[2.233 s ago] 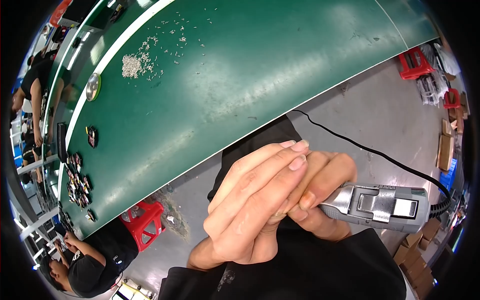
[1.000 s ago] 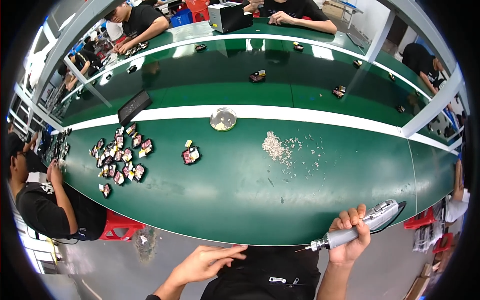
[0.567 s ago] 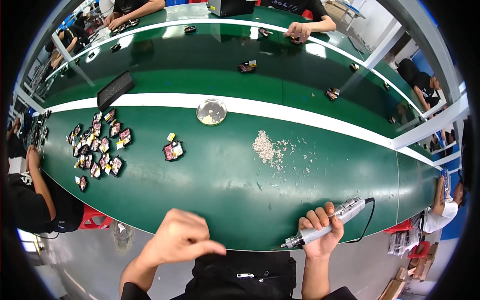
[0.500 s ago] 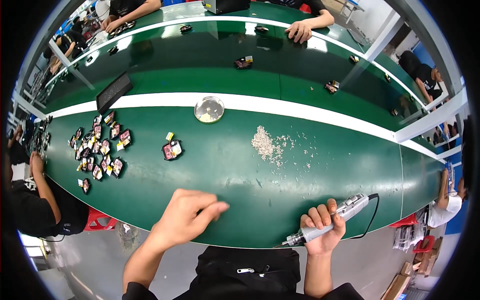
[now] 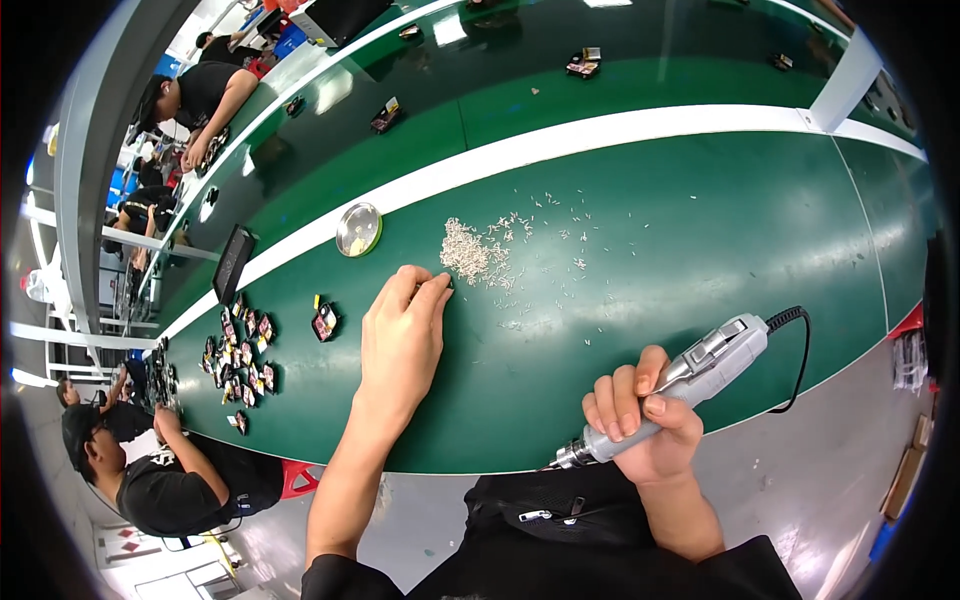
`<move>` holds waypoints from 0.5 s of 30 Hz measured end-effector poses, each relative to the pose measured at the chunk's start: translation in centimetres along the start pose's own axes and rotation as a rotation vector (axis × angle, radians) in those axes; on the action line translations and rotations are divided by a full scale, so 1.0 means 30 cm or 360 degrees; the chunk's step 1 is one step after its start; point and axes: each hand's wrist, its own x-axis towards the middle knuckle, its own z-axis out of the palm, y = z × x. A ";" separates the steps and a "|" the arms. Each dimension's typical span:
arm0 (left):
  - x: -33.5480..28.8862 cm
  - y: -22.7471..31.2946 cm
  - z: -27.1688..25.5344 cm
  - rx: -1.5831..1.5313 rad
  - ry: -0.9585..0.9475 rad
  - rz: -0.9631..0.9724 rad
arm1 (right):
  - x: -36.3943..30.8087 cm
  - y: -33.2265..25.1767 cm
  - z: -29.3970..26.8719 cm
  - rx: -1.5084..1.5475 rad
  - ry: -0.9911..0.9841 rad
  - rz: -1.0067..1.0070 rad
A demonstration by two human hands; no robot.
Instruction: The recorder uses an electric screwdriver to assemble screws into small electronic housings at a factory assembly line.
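My right hand (image 5: 655,425) is wrapped around a grey electric screwdriver (image 5: 710,362), whose bit points down-left over the table's near edge. A black cord leaves its rear end. My left hand (image 5: 405,335) reaches forward, thumb and forefinger pinched at the near-left edge of a heap of tiny silvery screws (image 5: 468,250). Whatever may be between those fingertips is too small to make out. Loose screws lie scattered to the right of the heap. One small black module (image 5: 325,322) with a yellow tab sits apart, left of my left hand.
Several similar black modules (image 5: 238,355) are clustered farther left, beside a black tray (image 5: 233,264). A round shallow dish (image 5: 359,230) stands by the white rail (image 5: 560,146). Beyond the rail, more modules lie on a green surface. A co-worker (image 5: 180,470) sits at the left end.
My left hand has moved forward to the screw heap. The view has turned, shifting the scene. My right hand still grips the screwdriver.
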 end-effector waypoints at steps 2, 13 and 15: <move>-0.003 -0.002 -0.009 0.0086 -0.0057 0.0050 | -0.010 0.003 -0.001 0.0021 0.0009 0.0036; 0.021 -0.005 -0.031 0.0193 -0.0358 0.0354 | -0.050 0.000 0.004 -0.0042 0.0024 -0.0021; -0.014 0.004 -0.026 -0.0012 -0.0162 0.0152 | -0.040 0.004 -0.002 0.0029 0.0033 -0.0041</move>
